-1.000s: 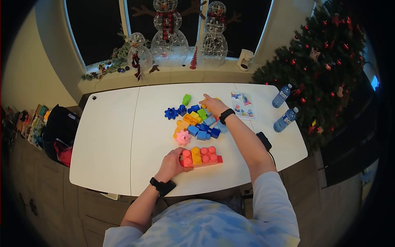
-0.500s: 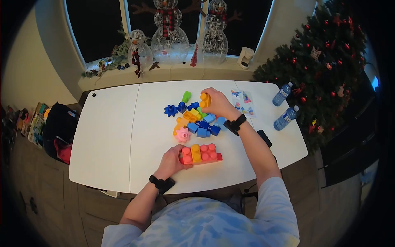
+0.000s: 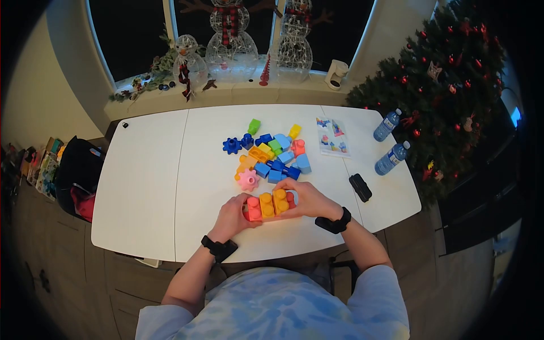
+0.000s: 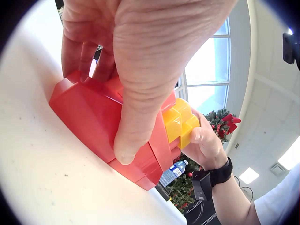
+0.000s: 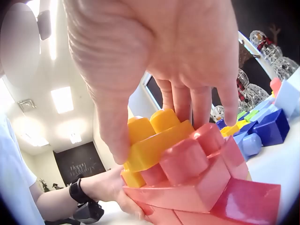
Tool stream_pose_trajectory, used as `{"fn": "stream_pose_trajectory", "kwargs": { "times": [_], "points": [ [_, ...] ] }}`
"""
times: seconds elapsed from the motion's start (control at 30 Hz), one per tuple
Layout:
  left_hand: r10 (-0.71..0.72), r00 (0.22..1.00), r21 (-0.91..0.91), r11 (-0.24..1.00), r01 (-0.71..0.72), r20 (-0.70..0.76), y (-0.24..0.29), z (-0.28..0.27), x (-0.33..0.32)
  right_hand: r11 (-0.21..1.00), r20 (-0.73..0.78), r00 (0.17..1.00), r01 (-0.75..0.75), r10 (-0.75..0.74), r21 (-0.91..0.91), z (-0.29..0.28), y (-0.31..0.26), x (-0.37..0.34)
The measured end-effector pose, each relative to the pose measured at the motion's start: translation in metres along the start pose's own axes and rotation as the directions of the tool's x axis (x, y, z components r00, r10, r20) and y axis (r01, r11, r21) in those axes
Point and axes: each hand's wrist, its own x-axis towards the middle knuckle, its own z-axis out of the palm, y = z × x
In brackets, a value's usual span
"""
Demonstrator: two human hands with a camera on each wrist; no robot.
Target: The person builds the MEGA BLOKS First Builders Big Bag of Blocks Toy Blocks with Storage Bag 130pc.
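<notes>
Gripping the pink-and-red block build (image 3: 254, 209) just below the head view's centre, your left hand (image 3: 229, 218) curls around its left end. Your right hand (image 3: 311, 200) pinches a yellow block (image 3: 280, 202) at its top. Loose blocks (image 3: 262, 169) lie above it in the frame, on the white table (image 3: 136, 181).

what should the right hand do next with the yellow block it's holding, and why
Probably press the held yellow block straight down: the right hand pinches it over the stack, a pink stud still shows beneath its edge, so it seems not fully seated, and the left hand grips the red base, which should steady it.
</notes>
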Motion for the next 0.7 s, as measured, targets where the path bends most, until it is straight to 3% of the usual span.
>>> {"fn": "stream_pose_trajectory", "kwargs": {
  "times": [0.1, 0.7],
  "points": [
    [0.012, 1.000, 0.006, 1.000, -0.012, -0.009, 0.000, 0.000, 0.000, 0.996, -0.004, 0.998, -0.059, 0.059, 0.061, 0.008, -0.002, -0.001],
    [0.016, 1.000, 0.002, 1.000, -0.016, -0.018, -0.002, 0.001, 0.000, 0.999, -0.062, 0.998, 0.002, -0.004, -0.033, 0.026, -0.002, 0.004]
  ]
}}
